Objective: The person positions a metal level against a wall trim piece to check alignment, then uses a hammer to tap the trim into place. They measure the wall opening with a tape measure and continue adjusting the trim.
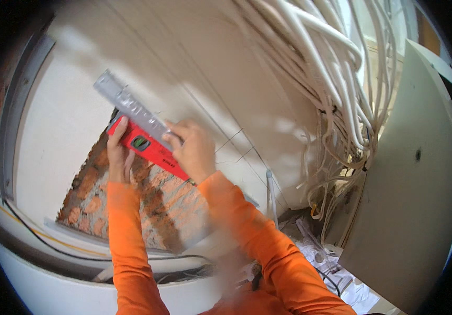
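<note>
A red spirit level [155, 152] with a greenish vial lies slanted along the lower side of a grey metal profile [134, 107]. My left hand [116, 152] grips the level's upper left end, its thumb on the red face. The fingers of my right hand [197, 152] close over the metal profile's lower right part, by the level's other end; that hand hides both ends there. Both pieces are held before the pale wall board [189, 63], at the upper edge of a rough cut-out showing brick and mortar [155, 205].
Bundled white cables [336, 73] hang at the right, beside a large pale panel [410, 173]. A metal stud [23, 105] stands at the left. Pencil lines cross the board. Black and yellow cables [52, 236] run along the bottom; papers [352, 281] lie low on the right.
</note>
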